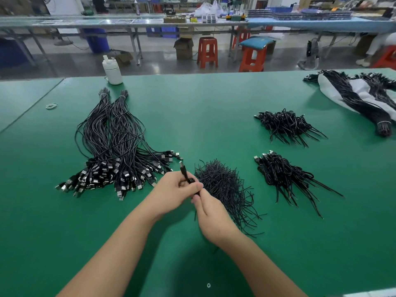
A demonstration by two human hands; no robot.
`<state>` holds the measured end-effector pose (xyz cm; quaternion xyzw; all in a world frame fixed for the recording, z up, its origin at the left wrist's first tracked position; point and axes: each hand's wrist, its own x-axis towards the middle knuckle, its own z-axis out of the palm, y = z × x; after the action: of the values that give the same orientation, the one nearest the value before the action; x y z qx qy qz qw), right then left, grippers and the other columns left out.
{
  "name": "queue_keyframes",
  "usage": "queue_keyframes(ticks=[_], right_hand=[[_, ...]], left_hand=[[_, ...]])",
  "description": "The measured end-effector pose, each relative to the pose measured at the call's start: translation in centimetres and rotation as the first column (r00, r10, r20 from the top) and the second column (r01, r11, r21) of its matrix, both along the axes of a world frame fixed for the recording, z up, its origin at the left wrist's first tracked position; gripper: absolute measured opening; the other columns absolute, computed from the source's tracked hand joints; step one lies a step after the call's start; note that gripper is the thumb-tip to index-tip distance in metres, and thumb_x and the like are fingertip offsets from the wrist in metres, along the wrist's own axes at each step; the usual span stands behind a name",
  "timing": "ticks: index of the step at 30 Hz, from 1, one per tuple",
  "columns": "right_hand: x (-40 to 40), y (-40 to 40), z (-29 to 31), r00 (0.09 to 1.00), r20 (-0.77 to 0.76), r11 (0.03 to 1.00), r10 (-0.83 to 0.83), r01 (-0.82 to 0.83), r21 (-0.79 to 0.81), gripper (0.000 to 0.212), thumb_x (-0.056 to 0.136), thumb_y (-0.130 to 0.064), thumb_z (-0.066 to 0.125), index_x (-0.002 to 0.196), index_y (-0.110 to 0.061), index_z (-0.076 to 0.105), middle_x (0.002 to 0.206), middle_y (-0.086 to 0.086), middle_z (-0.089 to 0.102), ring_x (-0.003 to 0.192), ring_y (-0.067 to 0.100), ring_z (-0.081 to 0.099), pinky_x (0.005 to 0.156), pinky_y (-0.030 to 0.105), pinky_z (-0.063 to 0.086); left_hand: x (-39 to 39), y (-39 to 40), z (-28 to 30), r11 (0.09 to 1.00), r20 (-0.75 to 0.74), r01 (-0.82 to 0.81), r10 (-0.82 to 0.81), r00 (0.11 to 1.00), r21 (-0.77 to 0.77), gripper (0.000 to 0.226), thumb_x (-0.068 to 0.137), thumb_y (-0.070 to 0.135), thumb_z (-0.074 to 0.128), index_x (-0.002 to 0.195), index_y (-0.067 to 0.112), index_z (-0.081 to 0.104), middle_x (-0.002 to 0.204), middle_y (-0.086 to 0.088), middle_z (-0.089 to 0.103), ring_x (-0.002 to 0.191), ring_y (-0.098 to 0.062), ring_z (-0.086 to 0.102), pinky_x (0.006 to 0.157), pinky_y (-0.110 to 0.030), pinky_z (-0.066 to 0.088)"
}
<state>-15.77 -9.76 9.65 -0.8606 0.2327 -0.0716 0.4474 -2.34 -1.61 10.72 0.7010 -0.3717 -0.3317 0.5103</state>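
The black cable point(183, 169) shows only its plug end and a short tail; its middle is covered by the fingers of the left hand point(173, 187) and right hand point(211, 213); the tied bundles point(351, 97) on the white sheet point(327, 86) run off the right edge; a small white item point(209, 285) on the green table point(214, 125) is too small to identify; a seated person point(379, 46) at far right is blurred and cropped.

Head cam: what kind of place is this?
Probably a cable assembly workshop on a factory floor: banded USB cable bundles and piles of coiled cables on a green work table, long benches and red stools behind, left hand and right hand gripping one cable.
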Motion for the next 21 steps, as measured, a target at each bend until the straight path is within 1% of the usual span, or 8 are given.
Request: queue_keyframes(ticks=[2, 4, 6, 8, 9, 12, 16, 21], right_hand=[[0.0, -0.9, 0.4, 0.999, 0.031, 0.999, -0.038, 0.038, -0.015, 0.030, 0.108, -0.033, 0.031, 0.099, -0.013, 0.053, 0.090, 0.003, 0.063, 0.078, 0.019, 0.055, 0.079, 0.043, 0.048], [0.0, -2.1, 0.8, 0.994, 0.048, 0.996, -0.094, 0.094, 0.007, 0.033, 0.108, -0.034, 0.031, 0.087, -0.015, 0.048, 0.080, -0.001, 0.057, 0.070, 0.015, 0.048, 0.075, 0.041, 0.045], [-0.1, -3.2, 1.1, 0.986, 0.055, 0.987, -0.159, 0.157, 0.047, 0.034, 0.107, -0.037, 0.031, 0.085, -0.017, 0.048, 0.082, -0.001, 0.057, 0.076, 0.016, 0.052, 0.078, 0.038, 0.045], [-0.1, -4.0, 1.0, 0.979, 0.050, 0.978, -0.196, 0.192, 0.076, 0.034, 0.107, -0.037, 0.031, 0.084, -0.018, 0.048, 0.084, -0.002, 0.058, 0.082, 0.018, 0.054, 0.079, 0.037, 0.045], [-0.2, -4.3, 0.8, 0.978, 0.049, 0.976, -0.205, 0.200, 0.086, 0.034, 0.107, -0.037, 0.030, 0.083, -0.019, 0.047, 0.083, -0.003, 0.056, 0.080, 0.017, 0.053, 0.076, 0.036, 0.044], [-0.5, -4.7, 0.3, 0.974, 0.020, 0.971, -0.224, 0.222, 0.085, 0.036, 0.107, -0.039, 0.028, 0.084, -0.017, 0.047, 0.081, -0.005, 0.053, 0.075, 0.011, 0.049, 0.068, 0.029, 0.040], [-0.8, -5.0, -0.4, 0.975, -0.018, 0.970, -0.223, 0.223, 0.093, 0.035, 0.107, -0.038, 0.028, 0.086, -0.018, 0.048, 0.082, -0.004, 0.053, 0.076, 0.011, 0.048, 0.072, 0.029, 0.041], [-1.3, -5.4, -0.8, 0.978, -0.036, 0.973, -0.208, 0.210, 0.091, 0.033, 0.107, -0.037, 0.029, 0.084, -0.023, 0.048, 0.081, -0.007, 0.053, 0.074, 0.009, 0.048, 0.070, 0.028, 0.040]], left_hand=[[1.2, -0.1, -0.7, 0.979, -0.438, 0.076, -0.154, 0.886, -0.192, 0.009, 0.088, 0.017, 0.072, 0.089, 0.009, 0.068, 0.061, -0.001, 0.054, 0.042, -0.006, 0.033, 0.041, -0.016, 0.029], [3.0, -0.1, -1.8, 0.983, -0.604, -0.029, -0.089, 0.792, -0.183, 0.019, 0.088, 0.016, 0.071, 0.102, 0.003, 0.070, 0.072, -0.005, 0.056, 0.044, -0.005, 0.035, 0.042, -0.016, 0.032], [4.4, -0.8, -3.5, 0.979, -0.241, -0.178, 0.198, 0.950, 0.102, 0.010, 0.093, 0.018, 0.067, 0.098, 0.016, 0.074, 0.082, 0.000, 0.065, 0.054, -0.007, 0.049, 0.051, -0.021, 0.042], [4.8, -1.8, -5.4, 0.882, 0.307, -0.358, 0.264, 0.914, 0.307, 0.009, 0.095, 0.025, 0.062, 0.091, 0.026, 0.070, 0.089, 0.006, 0.068, 0.076, -0.008, 0.062, 0.071, -0.027, 0.052], [4.8, -2.3, -6.1, 0.866, 0.407, -0.363, 0.212, 0.889, 0.343, 0.008, 0.095, 0.027, 0.061, 0.092, 0.026, 0.068, 0.092, 0.008, 0.068, 0.084, -0.009, 0.063, 0.080, -0.031, 0.054], [4.5, -4.1, -7.6, 0.856, 0.496, -0.316, 0.082, 0.864, 0.409, 0.018, 0.098, 0.033, 0.056, 0.101, 0.019, 0.067, 0.100, 0.004, 0.067, 0.090, -0.014, 0.062, 0.089, -0.037, 0.054], [4.6, -6.1, -7.8, 0.808, 0.557, -0.442, 0.175, 0.811, 0.390, 0.028, 0.099, 0.042, 0.050, 0.098, 0.016, 0.062, 0.084, 0.005, 0.062, 0.078, -0.015, 0.059, 0.073, -0.032, 0.050], [5.2, -7.7, -7.4, 0.773, 0.537, -0.424, 0.129, 0.834, 0.472, 0.019, 0.095, 0.039, 0.058, 0.094, 0.020, 0.057, 0.096, 0.000, 0.065, 0.091, -0.021, 0.060, 0.082, -0.035, 0.052]])
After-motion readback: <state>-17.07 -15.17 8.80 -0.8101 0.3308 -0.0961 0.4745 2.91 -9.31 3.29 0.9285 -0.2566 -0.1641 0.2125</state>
